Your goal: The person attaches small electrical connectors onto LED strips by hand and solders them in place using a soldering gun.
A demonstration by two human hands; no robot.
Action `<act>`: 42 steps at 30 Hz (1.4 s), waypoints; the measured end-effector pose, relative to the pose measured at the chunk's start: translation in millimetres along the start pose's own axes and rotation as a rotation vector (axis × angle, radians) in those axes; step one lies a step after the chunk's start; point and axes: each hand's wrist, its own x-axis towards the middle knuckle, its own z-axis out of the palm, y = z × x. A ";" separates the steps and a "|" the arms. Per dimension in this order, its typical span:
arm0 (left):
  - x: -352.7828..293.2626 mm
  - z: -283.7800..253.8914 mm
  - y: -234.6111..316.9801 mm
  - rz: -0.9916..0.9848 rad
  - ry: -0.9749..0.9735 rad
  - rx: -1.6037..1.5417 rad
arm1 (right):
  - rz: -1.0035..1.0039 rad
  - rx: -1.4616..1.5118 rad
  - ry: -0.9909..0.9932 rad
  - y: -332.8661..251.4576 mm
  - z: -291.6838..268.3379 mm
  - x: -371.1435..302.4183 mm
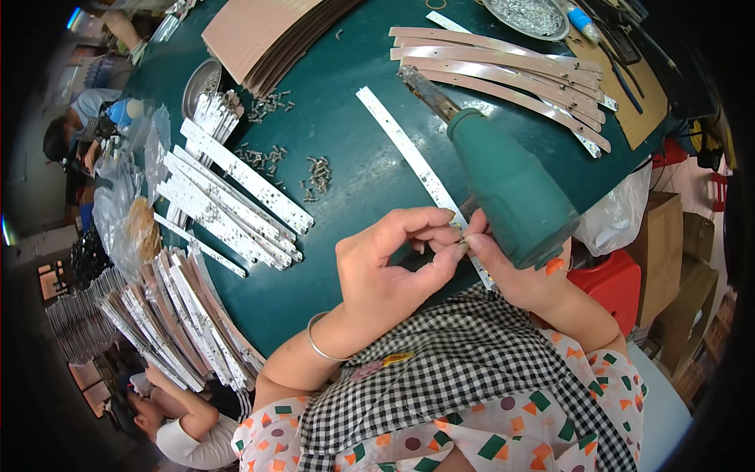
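Note:
My left hand [393, 263] pinches a small screw at the near end of a long white strip board [409, 153] that lies across the dark green table [346, 86]. Its thumb and forefinger meet right at the strip. My right hand [523, 275] grips a green electric screwdriver [507, 181], whose body points away from me, up and to the left. The fingertips of both hands touch at the strip's near end, close to the table edge. A checked apron covers my lap below.
A pile of white strip boards [228, 193] lies at the left, with loose screws [316, 175] beside it. Pinkish metal strips [503, 67] fan out at the back right; cardboard sheets [263, 35] at the back. Stacked strips [185, 315] overhang the left edge. Other people sit at the left.

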 end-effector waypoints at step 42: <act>41.9 -21.5 -62.7 0.276 -0.044 0.642 | 0.337 0.346 0.216 -15.6 -36.7 -36.4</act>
